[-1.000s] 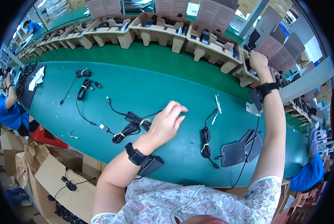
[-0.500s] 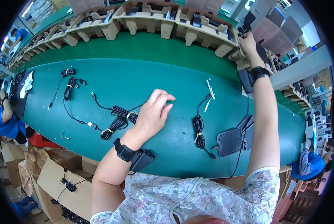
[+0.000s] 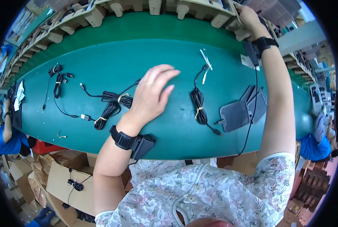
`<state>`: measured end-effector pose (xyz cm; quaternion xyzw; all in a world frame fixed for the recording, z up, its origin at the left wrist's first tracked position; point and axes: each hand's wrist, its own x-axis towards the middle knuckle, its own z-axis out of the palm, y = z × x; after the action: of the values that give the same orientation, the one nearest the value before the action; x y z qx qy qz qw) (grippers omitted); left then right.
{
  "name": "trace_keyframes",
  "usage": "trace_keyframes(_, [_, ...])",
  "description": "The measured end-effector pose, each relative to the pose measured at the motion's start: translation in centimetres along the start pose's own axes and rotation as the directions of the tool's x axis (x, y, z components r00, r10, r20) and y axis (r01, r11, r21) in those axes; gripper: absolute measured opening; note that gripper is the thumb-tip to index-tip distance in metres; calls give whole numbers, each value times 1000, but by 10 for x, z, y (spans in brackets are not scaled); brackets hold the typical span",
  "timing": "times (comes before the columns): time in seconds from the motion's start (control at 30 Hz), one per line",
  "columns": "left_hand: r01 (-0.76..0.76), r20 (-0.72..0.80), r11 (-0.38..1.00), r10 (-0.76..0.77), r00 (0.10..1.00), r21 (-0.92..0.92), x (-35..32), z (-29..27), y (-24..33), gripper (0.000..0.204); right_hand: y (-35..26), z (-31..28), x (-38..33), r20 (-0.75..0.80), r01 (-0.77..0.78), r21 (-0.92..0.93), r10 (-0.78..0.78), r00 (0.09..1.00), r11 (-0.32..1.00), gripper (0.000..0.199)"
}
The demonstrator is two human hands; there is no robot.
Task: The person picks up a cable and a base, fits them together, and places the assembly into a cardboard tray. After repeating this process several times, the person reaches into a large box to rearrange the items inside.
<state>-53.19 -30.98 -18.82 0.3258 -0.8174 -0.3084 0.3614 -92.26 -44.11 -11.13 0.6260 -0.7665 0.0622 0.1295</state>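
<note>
My left hand (image 3: 150,92) hovers over the green table (image 3: 176,132), fingers slightly bent and thumb apart, with nothing in it. Just left of it lie two coiled black cables, an upper one (image 3: 118,98) and a lower one (image 3: 108,115), each tied with a pale band. My right hand (image 3: 249,18) reaches far forward to the end of a brown moulded pulp tray (image 3: 223,19) at the far right. Its fingertips dip in at the tray's edge, so what they touch is hidden. Another tied black cable (image 3: 199,106) lies between my forearms.
Flat black ridged pads (image 3: 235,115) lie beside my right forearm. White ties (image 3: 206,62) sit farther back. More black cables (image 3: 58,85) are at the left. A grey metal post (image 3: 301,39) stands at the right. An open carton (image 3: 63,181) is below left; co-workers in blue sit at both sides.
The whole view has shifted, so the table and trays sit higher in the picture. My right hand remains at the tray's end. My left hand stays over the table, its thumb and fingers farther apart.
</note>
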Motion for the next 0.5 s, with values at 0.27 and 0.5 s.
trace_keyframes(0.27, [-449,387,887,379,841,107,-18,29,27,40,-40,-56,-160,6,534,34,-534,845,845,50])
trace_keyframes(0.5, [-286,276,843,171,946,455,-12,1,2,31,-72,-78,-282,514,436,65,-404,756,898,76])
